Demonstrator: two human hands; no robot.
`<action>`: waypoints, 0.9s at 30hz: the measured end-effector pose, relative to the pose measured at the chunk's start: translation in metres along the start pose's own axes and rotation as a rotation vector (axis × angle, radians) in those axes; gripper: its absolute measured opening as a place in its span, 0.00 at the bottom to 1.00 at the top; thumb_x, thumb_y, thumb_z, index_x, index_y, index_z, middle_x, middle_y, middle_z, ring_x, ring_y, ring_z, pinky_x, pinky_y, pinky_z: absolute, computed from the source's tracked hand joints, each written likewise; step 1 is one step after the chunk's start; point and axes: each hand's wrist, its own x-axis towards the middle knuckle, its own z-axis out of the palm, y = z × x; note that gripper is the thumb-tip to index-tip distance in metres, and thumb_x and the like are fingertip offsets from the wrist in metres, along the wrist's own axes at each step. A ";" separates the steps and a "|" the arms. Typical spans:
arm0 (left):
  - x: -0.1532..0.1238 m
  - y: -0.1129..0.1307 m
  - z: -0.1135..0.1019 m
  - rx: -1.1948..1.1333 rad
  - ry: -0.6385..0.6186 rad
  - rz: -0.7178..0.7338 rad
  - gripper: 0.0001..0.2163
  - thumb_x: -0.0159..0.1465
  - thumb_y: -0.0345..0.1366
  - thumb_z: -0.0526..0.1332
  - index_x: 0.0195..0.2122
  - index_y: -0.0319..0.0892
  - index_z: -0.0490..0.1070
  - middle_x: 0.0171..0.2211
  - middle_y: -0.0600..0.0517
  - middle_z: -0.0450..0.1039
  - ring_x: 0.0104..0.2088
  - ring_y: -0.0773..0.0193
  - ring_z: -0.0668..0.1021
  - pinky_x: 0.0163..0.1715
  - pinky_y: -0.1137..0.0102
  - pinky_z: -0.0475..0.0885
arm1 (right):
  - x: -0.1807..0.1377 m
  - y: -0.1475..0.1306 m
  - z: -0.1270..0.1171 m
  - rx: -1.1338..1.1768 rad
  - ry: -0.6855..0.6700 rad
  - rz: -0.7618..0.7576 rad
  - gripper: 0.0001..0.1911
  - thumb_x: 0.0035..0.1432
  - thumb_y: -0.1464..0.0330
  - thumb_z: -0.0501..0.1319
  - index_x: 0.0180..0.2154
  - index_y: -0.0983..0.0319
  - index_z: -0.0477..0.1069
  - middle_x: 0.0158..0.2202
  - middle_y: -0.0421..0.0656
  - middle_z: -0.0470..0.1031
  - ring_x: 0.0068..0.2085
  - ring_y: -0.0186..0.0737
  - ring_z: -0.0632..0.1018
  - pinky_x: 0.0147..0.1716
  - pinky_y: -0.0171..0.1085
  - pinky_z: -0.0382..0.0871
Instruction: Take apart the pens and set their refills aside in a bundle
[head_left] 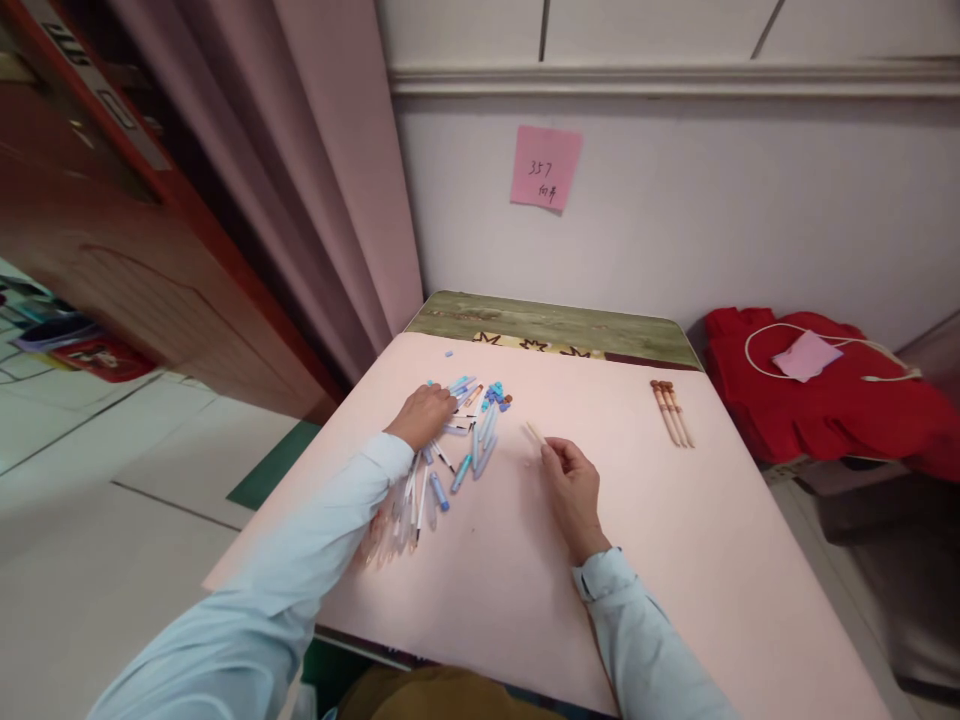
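Note:
My right hand (574, 490) pinches a thin, pale pen barrel (534, 433) between thumb and fingers, just above the table. My left hand (425, 412) reaches into the far left side of a pile of pen parts, its fingers curled together; what lies under the fingertips is hidden. The pile holds white ink refills (422, 508), clear and bluish barrels (485, 455), a teal tube piece (461, 473) and a blue tube piece (439, 492). Small blue caps (495, 396) sit together at its far edge, with a brown one (508, 399) beside them.
Several brown-topped pens (671, 413) lie side by side at the table's right. A small blue piece (449, 353) lies near the far edge of the pink table cover (510, 600). Red cloth (750, 390) with a white cable is at the right; a curtain and wooden door stand left.

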 end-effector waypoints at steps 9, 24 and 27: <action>-0.018 0.048 -0.034 -0.119 0.069 -0.058 0.09 0.67 0.27 0.51 0.40 0.46 0.68 0.37 0.50 0.75 0.42 0.58 0.74 0.33 0.67 0.65 | 0.003 0.001 0.000 0.050 0.011 -0.021 0.15 0.58 0.58 0.61 0.41 0.61 0.76 0.30 0.40 0.74 0.31 0.37 0.72 0.30 0.34 0.66; -0.017 0.064 -0.039 -0.245 0.060 -0.065 0.09 0.65 0.27 0.54 0.40 0.47 0.70 0.38 0.49 0.73 0.46 0.58 0.73 0.40 0.69 0.69 | 0.002 0.001 -0.002 -0.018 0.000 -0.088 0.16 0.59 0.57 0.58 0.40 0.62 0.76 0.28 0.40 0.73 0.27 0.35 0.69 0.26 0.32 0.64; -0.017 0.064 -0.039 -0.221 0.063 -0.053 0.09 0.65 0.27 0.53 0.40 0.47 0.70 0.39 0.49 0.73 0.46 0.59 0.73 0.40 0.69 0.68 | 0.001 0.000 -0.002 -0.005 -0.007 -0.086 0.16 0.59 0.57 0.59 0.40 0.62 0.76 0.28 0.40 0.72 0.27 0.35 0.70 0.26 0.32 0.65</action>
